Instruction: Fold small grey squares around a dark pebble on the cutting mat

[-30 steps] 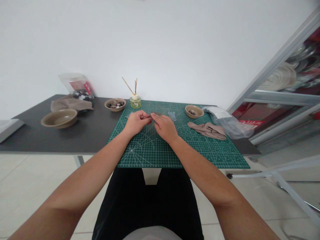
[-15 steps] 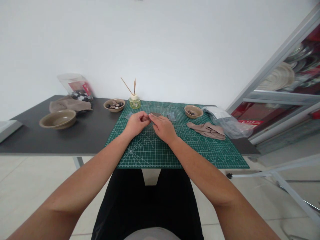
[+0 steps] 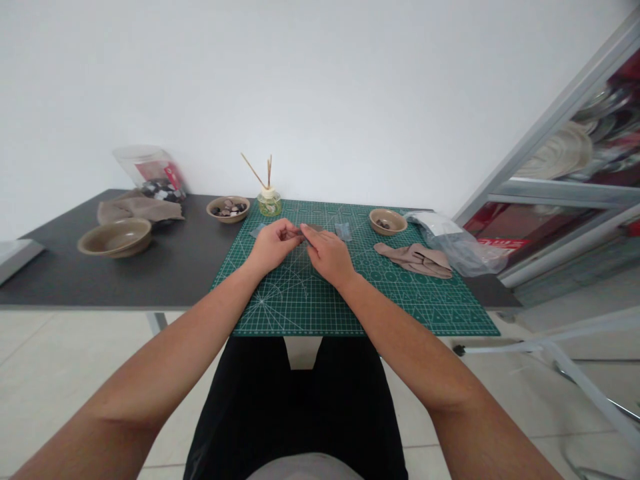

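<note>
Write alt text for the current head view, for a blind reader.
A person's left hand and right hand meet over a green cutting mat, handling something too hidden to identify. Beyond the left hand stand a reed diffuser and a bowl of stones; to the right lie a second bowl with fewer stones and a crumpled taupe cloth.

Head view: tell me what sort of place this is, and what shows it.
Probably a small indoor craft space, though the room's wider use can't be told. A green cutting mat lies on a dark table against a white wall, with pebbles in a bowl nearby.
</note>
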`<state>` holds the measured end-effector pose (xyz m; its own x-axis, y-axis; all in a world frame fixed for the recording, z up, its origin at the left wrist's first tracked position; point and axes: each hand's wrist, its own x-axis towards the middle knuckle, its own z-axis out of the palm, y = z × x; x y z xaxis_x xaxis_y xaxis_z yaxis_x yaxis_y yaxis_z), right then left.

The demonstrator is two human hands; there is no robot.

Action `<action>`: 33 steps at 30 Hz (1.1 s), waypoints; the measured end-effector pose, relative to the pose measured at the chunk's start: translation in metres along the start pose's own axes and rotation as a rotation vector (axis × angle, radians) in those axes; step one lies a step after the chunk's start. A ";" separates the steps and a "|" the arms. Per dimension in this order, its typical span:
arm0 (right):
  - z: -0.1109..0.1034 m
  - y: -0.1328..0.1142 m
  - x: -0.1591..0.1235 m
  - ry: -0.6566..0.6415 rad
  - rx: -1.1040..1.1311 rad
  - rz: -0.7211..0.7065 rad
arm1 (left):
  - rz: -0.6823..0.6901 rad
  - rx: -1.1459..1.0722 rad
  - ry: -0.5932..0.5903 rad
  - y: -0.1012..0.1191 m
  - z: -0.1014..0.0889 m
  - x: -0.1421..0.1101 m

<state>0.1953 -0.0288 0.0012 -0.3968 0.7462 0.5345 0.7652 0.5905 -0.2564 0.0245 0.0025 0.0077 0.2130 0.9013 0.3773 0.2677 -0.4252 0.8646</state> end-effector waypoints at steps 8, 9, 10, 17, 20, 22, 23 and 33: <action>-0.003 -0.003 0.001 -0.045 -0.024 -0.025 | 0.013 0.129 -0.017 0.006 -0.002 -0.001; -0.002 -0.003 0.001 -0.034 -0.020 -0.017 | 0.011 0.110 -0.007 0.005 -0.002 -0.001; -0.002 -0.002 0.001 -0.023 -0.014 -0.010 | 0.006 0.086 0.003 0.004 -0.002 -0.001; -0.001 0.000 0.001 -0.010 -0.013 0.006 | -0.006 0.028 0.036 0.001 0.000 -0.001; -0.003 -0.003 0.001 -0.030 -0.022 -0.007 | -0.028 0.007 0.029 0.002 0.000 -0.001; -0.004 -0.005 0.001 -0.045 -0.027 -0.016 | -0.032 -0.031 0.022 0.003 0.000 -0.001; -0.004 -0.005 0.001 -0.050 -0.028 -0.019 | -0.030 -0.046 0.019 0.004 0.000 -0.002; 0.000 0.001 0.001 0.002 0.022 0.022 | -0.056 -0.262 0.021 0.002 0.002 0.001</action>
<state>0.1960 -0.0276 0.0013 -0.3786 0.7586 0.5303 0.7625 0.5804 -0.2860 0.0270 0.0026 0.0095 0.1846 0.9255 0.3306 0.0261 -0.3408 0.9398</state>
